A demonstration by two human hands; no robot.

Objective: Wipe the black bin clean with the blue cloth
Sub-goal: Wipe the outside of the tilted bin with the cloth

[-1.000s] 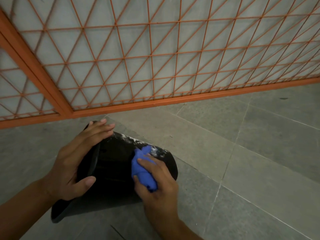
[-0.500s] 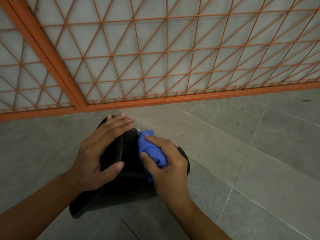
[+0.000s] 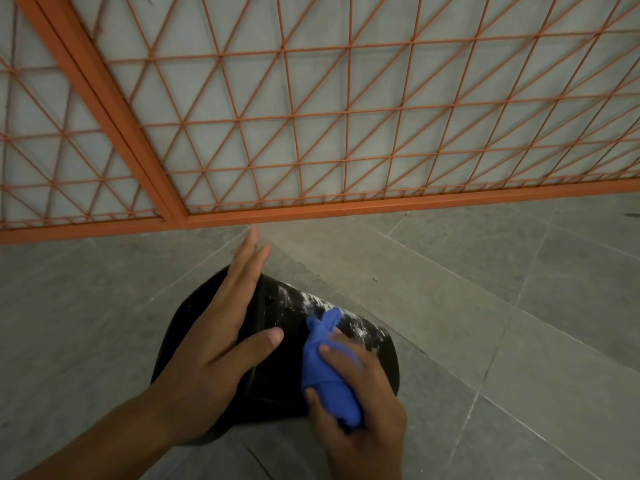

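Behind everything, an orange gate (image 3: 311, 109): thin crossed bars in a triangle pattern over pale panels, one thick slanted post at the left, one thick rail along the bottom. Below it, a grey tiled floor (image 3: 485, 306), pale grout lines running across on the slant, a few small specks near the middle.

On the floor, low and centre, a black bin (image 3: 277, 327), tipped on its side, dark glossy wall facing up, a rounded edge toward the right. White smears and flecks (image 3: 311, 301) along the upper edge of that wall, thickest just above the cloth.

Left hand (image 3: 214, 348): flat against the bin's left part, fingers straight and held close together, tips reaching past the far edge of the bin toward the gate, thumb spread out to the right and lying on the black surface. No curl, no grasp, just bracing.

Right hand (image 3: 356, 407): wrapped round a bunched blue cloth (image 3: 325, 368), fingers and thumb curled over its lower part, a twisted knob of cloth sticking out above the fingers. Cloth touching the bin's wall just beside the white smears, near the thumb of the other hand but apart from it.

Both forearms bare, entering from the bottom edge.
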